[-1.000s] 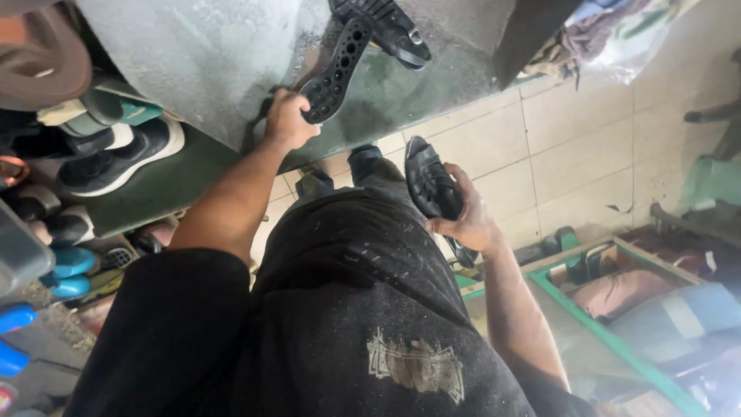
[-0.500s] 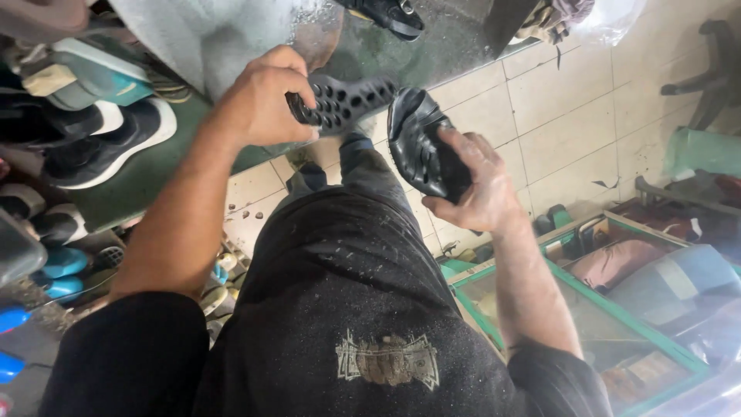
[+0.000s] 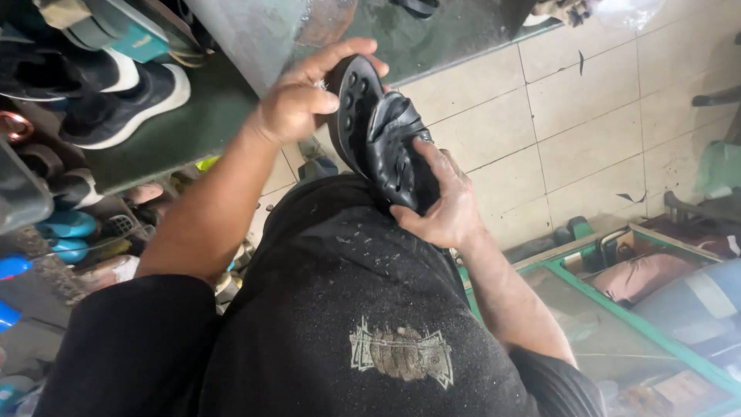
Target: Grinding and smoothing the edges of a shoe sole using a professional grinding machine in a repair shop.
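My left hand [image 3: 297,100] grips a black studded shoe sole [image 3: 353,108], holding it upright over my lap. My right hand [image 3: 444,205] holds a black leather shoe upper [image 3: 397,150] from below and presses it against the sole's face. The two pieces touch in front of my chest, above my dark dusty trousers [image 3: 347,309]. Part of the sole is hidden behind the upper.
A green shelf [image 3: 193,131] at the left carries several shoes, among them a black and white sneaker [image 3: 116,104]. A green-framed glass case [image 3: 617,309] stands at the right. Beige floor tiles [image 3: 579,116] lie ahead, with a metal sheet [image 3: 255,31] at the top.
My left hand has brought the sole down from the metal sheet toward my lap. My right hand has lifted the upper, and the two pieces now meet.
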